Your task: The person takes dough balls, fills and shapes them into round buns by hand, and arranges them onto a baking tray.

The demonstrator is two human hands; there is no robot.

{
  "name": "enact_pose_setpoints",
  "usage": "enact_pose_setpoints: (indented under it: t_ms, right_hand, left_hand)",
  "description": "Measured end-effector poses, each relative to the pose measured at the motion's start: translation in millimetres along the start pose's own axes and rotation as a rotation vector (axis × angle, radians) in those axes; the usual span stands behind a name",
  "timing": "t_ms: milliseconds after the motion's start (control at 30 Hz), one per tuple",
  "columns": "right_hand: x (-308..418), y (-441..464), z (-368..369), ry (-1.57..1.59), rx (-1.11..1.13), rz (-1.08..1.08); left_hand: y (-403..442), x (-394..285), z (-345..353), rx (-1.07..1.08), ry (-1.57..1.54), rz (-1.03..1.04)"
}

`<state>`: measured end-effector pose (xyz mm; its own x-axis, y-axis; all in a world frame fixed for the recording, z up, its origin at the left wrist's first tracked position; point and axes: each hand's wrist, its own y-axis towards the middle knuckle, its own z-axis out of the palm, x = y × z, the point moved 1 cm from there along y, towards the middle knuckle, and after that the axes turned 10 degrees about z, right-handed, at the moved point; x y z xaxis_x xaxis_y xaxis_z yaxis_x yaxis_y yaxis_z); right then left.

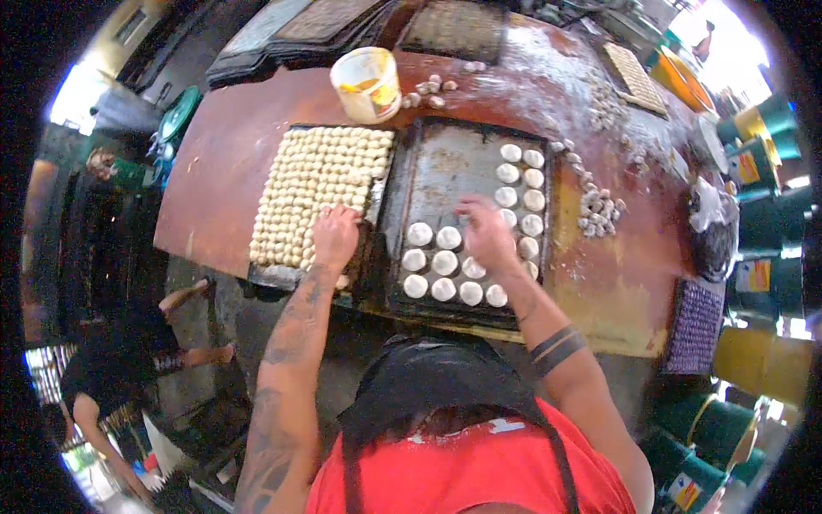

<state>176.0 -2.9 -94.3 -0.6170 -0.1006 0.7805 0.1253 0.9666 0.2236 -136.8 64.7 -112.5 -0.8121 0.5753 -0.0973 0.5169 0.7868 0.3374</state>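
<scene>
My left hand point(337, 231) is over a tray packed with rows of small pale dough balls point(300, 188). Its fingers are bent together against the balls at the tray's right side; whatever is between them is hidden. My right hand point(488, 233) is over the dark metal baking tray point(441, 167) beside it, its fingers pointing down and smeared by motion. Round, flat, whitish dough pieces point(443, 262) stand in rows along that tray's near side and right side. My right hand covers some of them.
A white bucket point(368, 90) with orange residue stands behind the trays. Loose floury dough lumps point(599, 212) lie to the right, and flour point(548, 60) dusts the far table. Stacked trays point(295, 38) are at the back left. Another person point(111, 360) is at the lower left.
</scene>
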Motion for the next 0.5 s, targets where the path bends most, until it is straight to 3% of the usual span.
enact_pose_setpoints:
  t_ms: [33, 67, 133, 200, 267, 300, 400, 500]
  right_hand:
    - [-25, 4, -31, -0.227, 0.085, 0.162]
    - [-46, 6, -62, -0.104, 0.07, 0.35]
    - [-130, -2, -104, -0.331, -0.215, 0.273]
    - [-144, -5, -149, -0.54, -0.347, 0.525]
    - [-149, -10, -166, -0.697, -0.411, 0.364]
    - [-152, -11, -172, -0.772, -0.444, 0.282]
    - [-191, -5, -165, -0.838, -0.309, 0.463]
    - [-153, 4, -150, -0.808, -0.463, 0.383]
  left_hand:
    - [1, 3, 1, -0.022, -0.021, 0.016]
    - [1, 3, 3, -0.042, -0.039, 0.026]
    - [9, -14, -14, -0.028, -0.238, -0.168]
    - [13, -37, -33, -0.013, -0.603, -0.429]
    - [13, -68, -40, 0.002, -1.141, -0.749]
    - [8, -71, -26, 0.043, -1.246, -0.75]
    - [13, -119, -31, 0.045, -1.505, -0.79]
    - [23, -148, -31, 0.086, -1.613, -0.901]
